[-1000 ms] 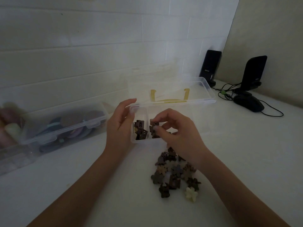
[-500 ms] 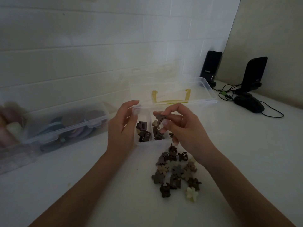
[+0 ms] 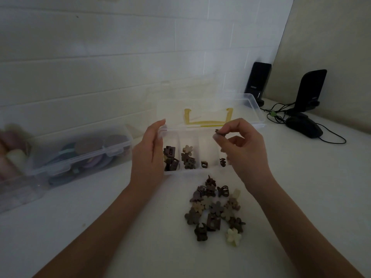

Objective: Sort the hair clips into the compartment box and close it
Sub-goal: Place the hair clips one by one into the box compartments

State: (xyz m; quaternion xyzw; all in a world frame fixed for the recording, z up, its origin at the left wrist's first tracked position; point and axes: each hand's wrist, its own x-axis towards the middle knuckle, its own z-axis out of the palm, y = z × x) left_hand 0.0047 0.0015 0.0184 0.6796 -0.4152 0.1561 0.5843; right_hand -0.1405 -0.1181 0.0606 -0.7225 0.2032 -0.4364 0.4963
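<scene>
A clear compartment box (image 3: pixel 192 172) stands open on the white table, its lid (image 3: pixel 241 105) tilted back with a yellow handle showing through. Dark square clips (image 3: pixel 170 158) fill the leftmost compartment, flower clips (image 3: pixel 188 157) the second, and one small clip lies in each of the two right ones. My left hand (image 3: pixel 147 157) grips the box's left end. My right hand (image 3: pixel 244 151) hovers over the right compartments, pinching a small dark hair clip (image 3: pixel 218 132) between thumb and forefinger. A pile of several brown and cream clips (image 3: pixel 215 209) lies in front of the box.
A closed clear box (image 3: pixel 80 155) of round coloured items sits at the left by the tiled wall. Two black speakers (image 3: pixel 258 81) and a black mouse (image 3: pixel 304 125) with cables stand at the back right.
My right hand lifted a dark clip out of the second compartment and carried it right, above the right-hand compartments. My left hand stays on the box's left end.
</scene>
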